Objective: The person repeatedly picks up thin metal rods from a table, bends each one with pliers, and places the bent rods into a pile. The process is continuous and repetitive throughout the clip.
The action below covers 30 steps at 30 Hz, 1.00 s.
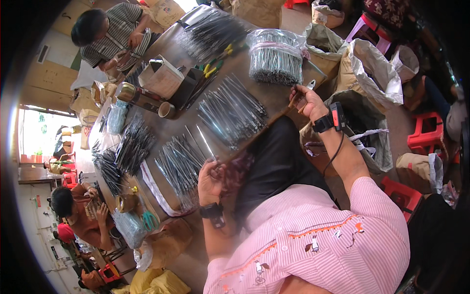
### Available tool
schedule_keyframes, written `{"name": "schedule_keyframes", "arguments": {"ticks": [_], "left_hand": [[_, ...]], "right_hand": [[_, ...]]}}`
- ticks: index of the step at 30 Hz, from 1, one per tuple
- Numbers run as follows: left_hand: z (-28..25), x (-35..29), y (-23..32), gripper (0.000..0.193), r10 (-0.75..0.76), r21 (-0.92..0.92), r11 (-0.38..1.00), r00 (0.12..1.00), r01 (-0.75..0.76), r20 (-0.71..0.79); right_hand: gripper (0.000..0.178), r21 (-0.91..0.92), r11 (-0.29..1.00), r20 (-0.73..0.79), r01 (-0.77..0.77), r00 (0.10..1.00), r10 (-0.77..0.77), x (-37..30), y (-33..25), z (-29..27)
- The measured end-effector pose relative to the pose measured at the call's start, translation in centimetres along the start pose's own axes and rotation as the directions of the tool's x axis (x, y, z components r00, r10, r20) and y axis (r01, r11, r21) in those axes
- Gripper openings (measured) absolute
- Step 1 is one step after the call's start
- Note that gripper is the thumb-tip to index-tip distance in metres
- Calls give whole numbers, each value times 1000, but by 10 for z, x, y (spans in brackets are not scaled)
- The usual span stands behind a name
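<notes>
My left hand (210, 182) is closed on the lower ends of thin silvery strips (204, 141), which point up and away over the table. Close beside them lie two loose piles of similar strips, one pile (180, 169) to the left and another pile (232, 111) farther off. My right hand (307, 102) is held at the table's edge with its fingers pinched together. Its fingertips are next to the lower end of a thick, plastic-wrapped bundle of strips (276, 59). What the right fingers hold is too small to make out.
A white box (160, 77), a metal canister (126, 92), a cup (167, 110) and yellow-handled pliers (209, 71) stand or lie farther back. Two people work across and to the left. Open sacks (367, 73) and red stools (425, 133) stand at right.
</notes>
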<state>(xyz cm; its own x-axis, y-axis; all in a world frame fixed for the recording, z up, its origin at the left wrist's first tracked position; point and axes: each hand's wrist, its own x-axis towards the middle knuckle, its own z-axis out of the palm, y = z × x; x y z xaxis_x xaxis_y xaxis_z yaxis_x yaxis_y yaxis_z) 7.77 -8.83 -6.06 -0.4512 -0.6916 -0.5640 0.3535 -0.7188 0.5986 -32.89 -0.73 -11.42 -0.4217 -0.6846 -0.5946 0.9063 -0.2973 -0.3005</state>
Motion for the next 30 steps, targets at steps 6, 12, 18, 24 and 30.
{"name": "schedule_keyframes", "arguments": {"ticks": [6,12,18,24,30], "left_hand": [[-9,3,-5,17,-18,-19,1000,1000,18,-1],[-13,-6,-7,17,-32,-12,999,999,32,1],[1,-19,1,16,-20,80,997,999,17,35],[14,-29,2,21,50,121,990,989,-66,137],[32,-37,-6,30,6,211,977,988,-39,157]], "right_hand": [[8,-18,997,-16,81,997,-81,0,14,2],[10,-309,949,48,58,998,-46,-56,51,-1],[14,-366,910,48,194,981,-189,-65,48,14],[12,-251,964,202,86,979,-35,-57,22,28],[10,-450,893,260,-21,953,154,-119,59,12]]}}
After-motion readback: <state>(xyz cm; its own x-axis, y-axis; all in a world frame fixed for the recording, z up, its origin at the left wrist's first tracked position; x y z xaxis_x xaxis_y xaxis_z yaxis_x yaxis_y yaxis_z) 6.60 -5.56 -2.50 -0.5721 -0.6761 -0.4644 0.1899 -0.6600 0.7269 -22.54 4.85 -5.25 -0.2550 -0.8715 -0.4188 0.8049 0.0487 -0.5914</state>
